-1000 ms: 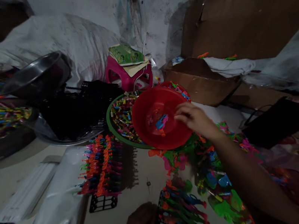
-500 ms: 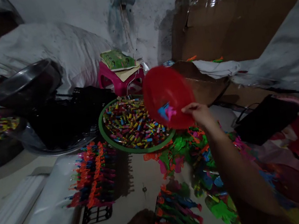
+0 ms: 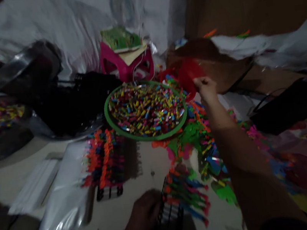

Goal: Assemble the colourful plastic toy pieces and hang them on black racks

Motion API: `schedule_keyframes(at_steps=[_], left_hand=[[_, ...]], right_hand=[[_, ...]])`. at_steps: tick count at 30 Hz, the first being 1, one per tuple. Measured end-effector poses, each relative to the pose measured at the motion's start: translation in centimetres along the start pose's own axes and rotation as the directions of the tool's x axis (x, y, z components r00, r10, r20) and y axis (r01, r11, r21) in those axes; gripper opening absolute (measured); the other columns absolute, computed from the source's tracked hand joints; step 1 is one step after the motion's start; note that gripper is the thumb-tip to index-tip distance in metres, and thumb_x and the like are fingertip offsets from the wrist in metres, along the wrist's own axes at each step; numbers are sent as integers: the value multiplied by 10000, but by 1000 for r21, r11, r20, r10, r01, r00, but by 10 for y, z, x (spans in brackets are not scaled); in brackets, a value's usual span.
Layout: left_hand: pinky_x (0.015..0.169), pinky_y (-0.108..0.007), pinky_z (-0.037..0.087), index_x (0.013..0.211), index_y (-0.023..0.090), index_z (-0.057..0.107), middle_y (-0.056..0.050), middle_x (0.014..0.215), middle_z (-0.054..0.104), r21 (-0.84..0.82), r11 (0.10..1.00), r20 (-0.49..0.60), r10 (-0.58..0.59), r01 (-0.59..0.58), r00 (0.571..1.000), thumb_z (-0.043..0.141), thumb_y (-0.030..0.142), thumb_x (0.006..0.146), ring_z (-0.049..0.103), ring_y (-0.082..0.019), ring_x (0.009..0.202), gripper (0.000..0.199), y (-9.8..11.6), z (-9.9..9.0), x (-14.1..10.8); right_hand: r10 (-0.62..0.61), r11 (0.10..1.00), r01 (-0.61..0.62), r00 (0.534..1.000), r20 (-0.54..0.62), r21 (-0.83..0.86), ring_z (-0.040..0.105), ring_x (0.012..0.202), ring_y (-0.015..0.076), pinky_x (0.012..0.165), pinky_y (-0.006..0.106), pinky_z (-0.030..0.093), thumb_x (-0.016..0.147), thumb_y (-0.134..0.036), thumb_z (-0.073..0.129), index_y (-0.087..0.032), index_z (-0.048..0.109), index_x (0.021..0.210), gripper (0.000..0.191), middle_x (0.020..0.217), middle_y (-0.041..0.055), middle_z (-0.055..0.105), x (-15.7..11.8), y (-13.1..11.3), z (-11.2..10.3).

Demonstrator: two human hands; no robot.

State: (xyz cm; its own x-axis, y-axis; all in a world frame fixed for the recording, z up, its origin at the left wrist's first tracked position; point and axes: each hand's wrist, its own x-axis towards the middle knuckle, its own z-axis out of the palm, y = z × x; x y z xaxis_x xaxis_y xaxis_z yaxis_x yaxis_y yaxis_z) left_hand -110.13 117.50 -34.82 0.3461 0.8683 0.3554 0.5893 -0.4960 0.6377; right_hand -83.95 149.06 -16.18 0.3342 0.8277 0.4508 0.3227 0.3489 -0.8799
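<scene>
Plastic pieces (image 3: 186,193) in orange, green, blue and pink lie in slanting rows on a black grid rack (image 3: 169,211) toward the near edge of the pale surface (image 3: 146,182). The left hand (image 3: 147,211), dark in shadow, is at the rack's left side with its fingers curled; whether it grips the rack cannot be told. Farther left, a second rack (image 3: 110,192) carries denser rows (image 3: 106,159), mostly orange and dark. Clear plastic bags (image 3: 66,191) lie stacked beside it, reaching toward the near edge, with white strips (image 3: 35,188) to their left.

Toward the surface's right edge, loose flat shapes (image 3: 188,134), many bright green, lie in a heap. Beyond the racks, a round green basin (image 3: 107,116) is filled with small multicoloured cylinders (image 3: 149,108). Just beyond its right side, the right hand (image 3: 207,89) pinches the rim of a red bowl (image 3: 190,74). The bowl is tilted and motion-blurred, plain and glossless, its inside too smeared to read.

Toward the far left, a wide metal basin (image 3: 37,129) holds a black pile (image 3: 73,104). At the back, a pink stool (image 3: 122,67) bears a green packet (image 3: 121,39); an open cardboard box (image 3: 224,74) is to its right, before a stained whitish wall (image 3: 151,10).
</scene>
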Motion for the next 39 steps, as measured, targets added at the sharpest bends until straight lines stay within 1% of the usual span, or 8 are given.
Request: schedule_keyframes(at_steps=[5,8,12,16,21,26,32,39], left_hand=[[750,-246,504,962,169,601,-71,900,650,-152,986,-16,-79,75,997,537,275,795,605,-136,855,208,3,-3,1],[742,-269,490,991,162,581,-80,900,637,-222,975,-155,-10,-25,988,587,305,764,586,-143,862,268,7,-5,0],[757,-306,469,1028,172,569,-86,923,625,-274,955,-313,21,-112,949,622,347,729,566,-156,883,350,26,-11,9],[765,-308,447,933,175,611,-63,861,633,-286,953,-378,-17,-99,926,632,395,703,564,-152,841,319,44,-12,23],[695,-273,444,785,165,648,-34,733,627,-344,937,-398,-82,-65,914,601,367,741,558,-126,718,212,50,-4,32],[656,-250,450,832,151,660,-38,724,619,-441,890,-372,-66,-114,926,591,349,754,558,-117,696,224,47,0,31],[705,-264,452,836,157,642,-43,783,636,-453,890,-373,-129,-59,919,577,327,768,570,-127,747,194,47,-2,28],[708,-256,456,864,168,629,-32,786,634,-439,894,-350,-76,-92,934,588,317,760,572,-122,746,186,44,-6,28]], right_hand=[[-39,975,95,963,267,-199,554,646,123,650,274,460,697,-351,631,-198,618,707,154,649,-22,596,-150,-49,-45],[1,961,90,944,330,-261,591,758,161,722,320,466,759,-378,573,-231,633,793,163,807,7,641,-236,-82,-77],[-62,930,211,897,438,-302,594,842,189,769,355,463,799,-353,532,-250,637,812,147,880,30,652,-304,-92,-86],[-157,855,408,793,589,-320,593,828,189,783,357,446,820,-318,505,-239,644,824,160,852,40,664,-318,-86,-68],[-212,825,489,734,645,-285,601,790,171,750,311,451,833,-306,483,-217,648,825,187,827,45,665,-311,-76,-55],[-223,848,481,707,671,-225,605,764,155,717,285,467,829,-293,480,-214,645,805,184,814,43,662,-309,-75,-53],[-244,847,496,681,691,-191,604,776,154,741,291,467,822,-287,489,-219,647,805,173,813,43,663,-310,-78,-52],[-213,855,467,713,668,-225,604,799,160,754,303,471,831,-311,466,-230,650,815,202,836,43,662,-313,-73,-54]])
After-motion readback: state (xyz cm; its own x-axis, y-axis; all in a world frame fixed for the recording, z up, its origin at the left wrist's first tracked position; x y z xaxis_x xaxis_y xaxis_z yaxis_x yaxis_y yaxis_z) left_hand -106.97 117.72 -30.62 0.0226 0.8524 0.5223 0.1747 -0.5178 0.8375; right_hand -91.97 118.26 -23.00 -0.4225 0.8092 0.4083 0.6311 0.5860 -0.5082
